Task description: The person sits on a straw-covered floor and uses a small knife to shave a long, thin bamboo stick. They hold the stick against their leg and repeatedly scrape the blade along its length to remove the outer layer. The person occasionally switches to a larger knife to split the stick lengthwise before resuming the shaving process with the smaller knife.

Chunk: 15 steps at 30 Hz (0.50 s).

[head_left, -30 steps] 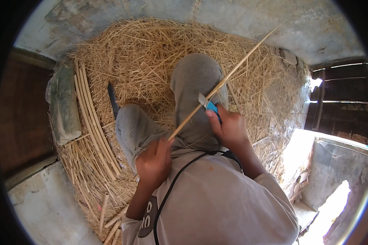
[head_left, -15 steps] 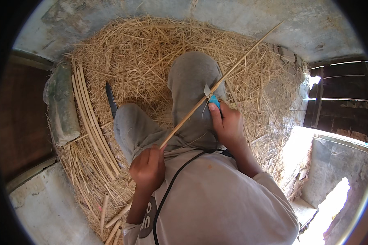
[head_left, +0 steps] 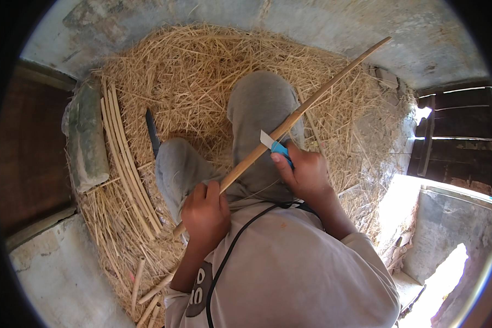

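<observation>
- Strip (head_left: 246,164), wood-coloured: turned about its length, broad face now showing where a narrow edge showed earlier; far tip shifted rightward.
- Strip, near end: now emerging below the left hand (head_left: 206,214), hidden half a second ago.
- Left hand: slightly farther up and right than half a second ago.
- Blue-handled knife (head_left: 279,148), in right hand (head_left: 307,170): lower, blade tilted more leftward than half a second ago.

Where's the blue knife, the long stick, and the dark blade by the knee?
Blue knife (head_left: 280,148), head view: on its handle.
Long stick (head_left: 245,166), head view: its lower half.
Dark blade (head_left: 152,130), head view: its middle.
</observation>
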{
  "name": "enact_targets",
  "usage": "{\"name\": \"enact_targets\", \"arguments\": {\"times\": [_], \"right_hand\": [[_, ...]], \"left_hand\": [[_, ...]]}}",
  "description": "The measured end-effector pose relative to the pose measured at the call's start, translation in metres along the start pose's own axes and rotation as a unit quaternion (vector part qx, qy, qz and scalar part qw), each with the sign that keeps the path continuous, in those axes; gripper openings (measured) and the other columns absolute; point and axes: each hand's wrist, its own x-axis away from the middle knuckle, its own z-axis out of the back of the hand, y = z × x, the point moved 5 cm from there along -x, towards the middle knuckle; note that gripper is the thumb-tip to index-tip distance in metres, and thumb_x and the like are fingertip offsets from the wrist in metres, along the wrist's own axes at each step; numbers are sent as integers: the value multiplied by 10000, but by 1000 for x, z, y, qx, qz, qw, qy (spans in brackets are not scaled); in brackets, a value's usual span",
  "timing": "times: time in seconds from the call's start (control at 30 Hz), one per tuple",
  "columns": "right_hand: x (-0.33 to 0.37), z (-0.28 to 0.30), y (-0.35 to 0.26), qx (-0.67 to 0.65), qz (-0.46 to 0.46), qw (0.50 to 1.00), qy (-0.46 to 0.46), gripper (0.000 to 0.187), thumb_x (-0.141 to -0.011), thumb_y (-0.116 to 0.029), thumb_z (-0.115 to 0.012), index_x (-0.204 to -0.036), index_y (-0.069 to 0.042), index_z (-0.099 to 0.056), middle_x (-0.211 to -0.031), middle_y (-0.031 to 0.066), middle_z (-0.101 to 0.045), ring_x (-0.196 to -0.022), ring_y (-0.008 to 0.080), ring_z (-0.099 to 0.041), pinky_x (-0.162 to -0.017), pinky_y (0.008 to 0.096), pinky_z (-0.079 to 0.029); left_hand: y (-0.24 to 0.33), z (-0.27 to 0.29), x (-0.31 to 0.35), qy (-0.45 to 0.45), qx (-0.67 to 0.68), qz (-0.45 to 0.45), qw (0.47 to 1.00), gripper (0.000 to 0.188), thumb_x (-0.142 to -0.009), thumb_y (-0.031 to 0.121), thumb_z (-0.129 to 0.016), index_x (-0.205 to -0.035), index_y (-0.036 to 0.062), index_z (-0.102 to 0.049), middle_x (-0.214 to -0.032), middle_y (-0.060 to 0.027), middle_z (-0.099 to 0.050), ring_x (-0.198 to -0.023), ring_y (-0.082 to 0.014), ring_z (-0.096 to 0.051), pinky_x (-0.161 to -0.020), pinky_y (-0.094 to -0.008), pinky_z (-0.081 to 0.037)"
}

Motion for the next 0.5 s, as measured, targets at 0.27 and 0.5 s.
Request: {"name": "enact_targets", "arguments": {"times": [0.27,0.5], "right_hand": [[3,0,17,-44,-120,992,17,458,-1070,-481,-554,-905,-62,-637,-611,187,-618,-587,430,-653,-550,526,-491],[7,-8,18,-98,-163,978,86,448,-1071,-463,-558,-902,-57,-642,-611,190,-613,-595,431,-655,-549,514,-484]], "left_hand": [[1,-1,7,-7,-14,3,1000,176,-829,43,-692,-982,85,-616,-891,-121,-610,-718,-363,-657,-615,-474,-539],[2,-8,7,6,17,-19,1000,179,-777,45,-699,-910,100,-593,-795,-84,-574,-613,-305,-637,-545,-433,-525]]}}
